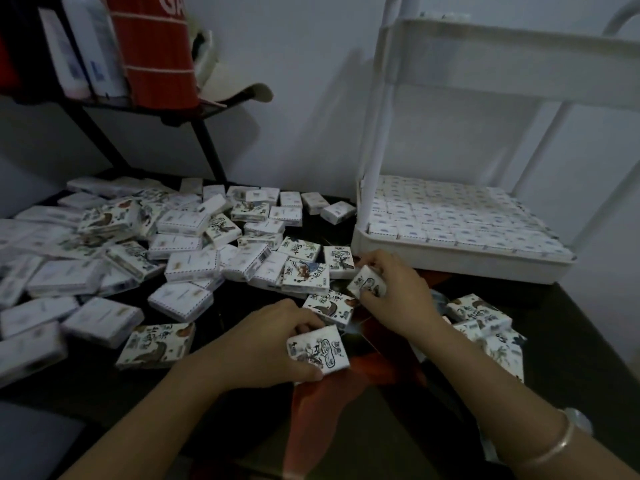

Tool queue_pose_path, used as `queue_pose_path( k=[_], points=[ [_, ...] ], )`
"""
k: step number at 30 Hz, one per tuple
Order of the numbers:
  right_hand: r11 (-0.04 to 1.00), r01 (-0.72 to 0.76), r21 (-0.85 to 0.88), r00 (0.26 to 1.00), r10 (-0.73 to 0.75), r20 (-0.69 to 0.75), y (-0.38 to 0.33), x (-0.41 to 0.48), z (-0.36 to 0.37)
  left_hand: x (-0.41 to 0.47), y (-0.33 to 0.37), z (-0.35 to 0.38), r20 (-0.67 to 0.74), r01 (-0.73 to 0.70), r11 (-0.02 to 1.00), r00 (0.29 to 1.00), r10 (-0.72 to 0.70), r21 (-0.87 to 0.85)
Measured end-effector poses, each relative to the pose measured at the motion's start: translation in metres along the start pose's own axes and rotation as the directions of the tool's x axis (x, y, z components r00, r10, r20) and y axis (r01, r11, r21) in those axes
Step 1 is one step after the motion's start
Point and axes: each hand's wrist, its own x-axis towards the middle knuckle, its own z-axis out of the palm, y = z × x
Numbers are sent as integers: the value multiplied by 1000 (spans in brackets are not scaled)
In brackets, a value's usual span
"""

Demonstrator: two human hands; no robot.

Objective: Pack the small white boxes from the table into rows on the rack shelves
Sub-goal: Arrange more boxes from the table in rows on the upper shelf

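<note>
Here both hands grip boxes: left hand (pixel 273 341) one box (pixel 318 353), right hand (pixel 391 289) another (pixel 367 282).

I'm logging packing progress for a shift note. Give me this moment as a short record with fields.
left hand: holds one printed box
right hand: holds a second box
lower shelf: filled with packed boxes in rows
upper shelf: contents hidden from this angle
table: many loose boxes scattered, mostly on the left

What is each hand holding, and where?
Left hand grips one small white printed box by its left end; right hand pinches another box by its right end.
</note>
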Motion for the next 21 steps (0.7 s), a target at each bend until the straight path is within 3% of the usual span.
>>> queue_pose_path(
  k=[7,15,21],
  points=[
    [951,-93,293,994,103,-18,1,-22,-24,0,4,1,0,-6,961,1000,7,-277],
    [932,-105,348,993,114,-6,3,-29,-49,7,28,-13,38,17,878,999,1,-478],
    [904,-103,414,989,137,-55,11,-31,-81,25,62,-35,-25,1,883,1000,-14,-470]
  ],
)
